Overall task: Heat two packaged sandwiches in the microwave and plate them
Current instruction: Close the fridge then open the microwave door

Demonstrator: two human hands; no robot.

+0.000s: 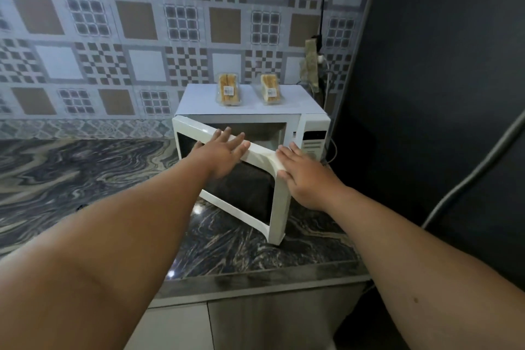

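A white microwave (312,133) stands on the marbled counter, its door (247,193) swung partly open toward me. Two packaged sandwiches sit on its top: the left pack (228,90) and the right pack (270,89), both in clear plastic wedges with labels. My left hand (224,150) lies flat with straight fingers on the door's top edge. My right hand (305,176) rests with straight fingers on the door's free upper corner. The oven cavity behind the door looks dark and only its upper part shows.
The dark marbled counter (71,173) stretches left of the microwave, with its front edge (255,281) near me. A patterned tile wall (142,37) is behind. A dark wall (440,94) closes the right side, with a cable and socket (319,48) above the microwave.
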